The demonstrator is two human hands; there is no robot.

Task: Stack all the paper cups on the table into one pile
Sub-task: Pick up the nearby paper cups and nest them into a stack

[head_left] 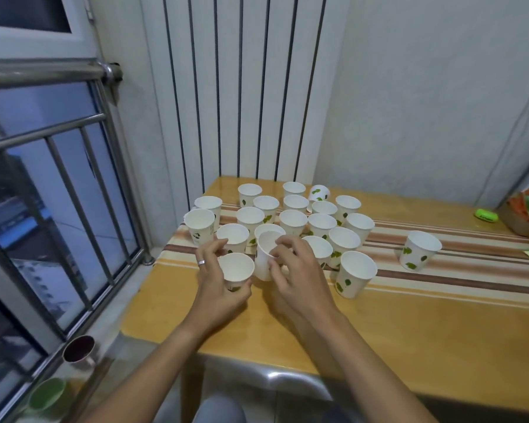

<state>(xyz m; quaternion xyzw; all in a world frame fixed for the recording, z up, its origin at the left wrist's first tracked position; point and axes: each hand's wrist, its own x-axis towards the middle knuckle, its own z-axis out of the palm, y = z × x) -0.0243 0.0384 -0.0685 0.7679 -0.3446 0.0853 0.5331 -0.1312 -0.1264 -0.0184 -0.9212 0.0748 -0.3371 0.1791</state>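
Twenty-one paper cups on the table (379,325), frame centre: nineteen standing loose, one lying at the back. Left hand (220,288) grips one cup (235,271); right hand (300,279) pinches a tilted cup (264,257) beside it.

Green object (486,215) beside cardboard box (522,222)

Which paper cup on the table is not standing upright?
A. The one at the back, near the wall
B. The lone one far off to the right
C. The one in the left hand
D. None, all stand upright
A: the cup at the back lies tipped on its side, its leaf-printed wall facing up, while the cups around it stand with mouths up.
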